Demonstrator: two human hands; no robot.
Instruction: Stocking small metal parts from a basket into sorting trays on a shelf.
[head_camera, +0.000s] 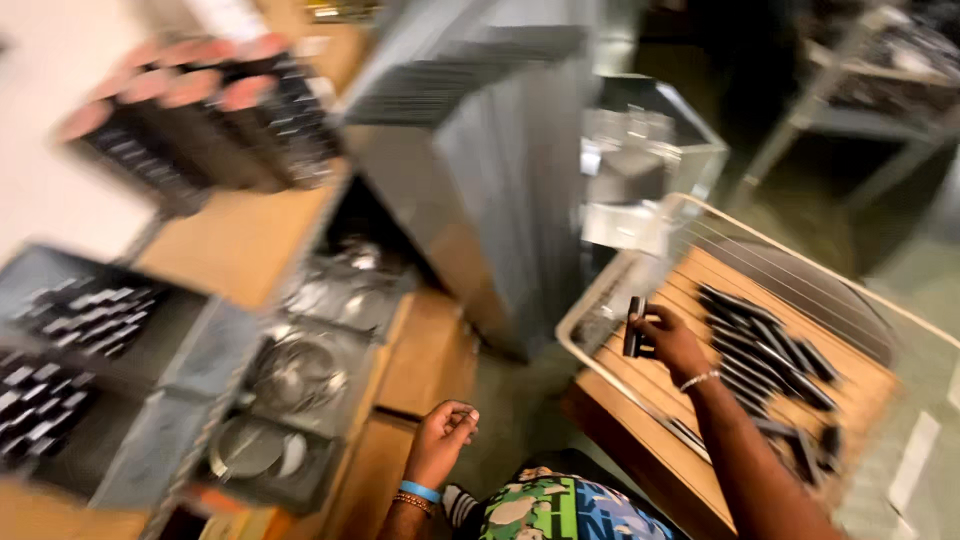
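In the head view, a small dark bar (633, 327) is gripped by the right hand (672, 340) over the wire-rimmed wooden tray (650, 385), right; setting-down seems in hand, needing careful alignment. Left hand (441, 440), near, is curled, apparently empty.

The room was dim, with a grey-green floor (520, 420) in shadow. A tall grey metal cabinet (500, 190) stood in the middle. Wooden shelving (240, 240) ran along the left, and a metal-framed table (860, 110) stood far right.
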